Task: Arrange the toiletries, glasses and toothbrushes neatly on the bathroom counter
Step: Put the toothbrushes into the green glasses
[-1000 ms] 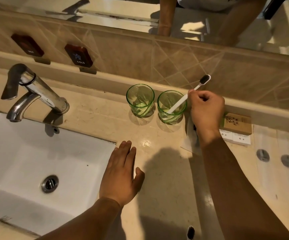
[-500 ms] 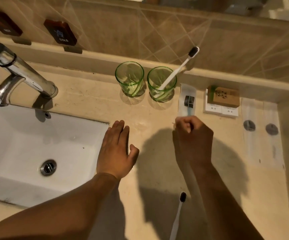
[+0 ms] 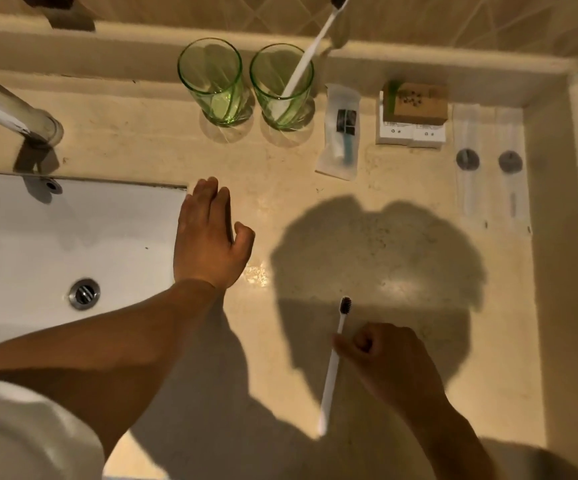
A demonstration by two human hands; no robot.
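A white plastic toothbrush with dark bristles (image 3: 333, 365) lies on the beige stone tabletop (image 3: 384, 258), its head pointing away from the person, and the right hand (image 3: 389, 363) is curled loosely at its handle, thumb and fingertips touching the shaft; whether they have closed firmly on it cannot be told. The left hand (image 3: 208, 237) lies flat and open, palm down, holding nothing, on the tabletop just beside the rim of the white rectangular sink (image 3: 55, 237), well apart from the right hand. Beyond the left hand's fingertips, against the back ledge, stand two clear green drinking glasses side by side: the left glass (image 3: 213, 81) is empty, and the right glass (image 3: 282, 86) holds a second white toothbrush with dark bristles (image 3: 310, 48), leaning toward the tiled wall. Beyond the right hand, just beside the right glass, lies a clear plastic sachet with a small tube inside (image 3: 340, 128). Further to that side a brown cardboard box (image 3: 415, 102) rests on two small white boxes (image 3: 408, 133), and then two long clear wrapped packets (image 3: 488, 161) lie side by side near the corner wall. A chrome tap (image 3: 10, 109) stands beyond the sink.
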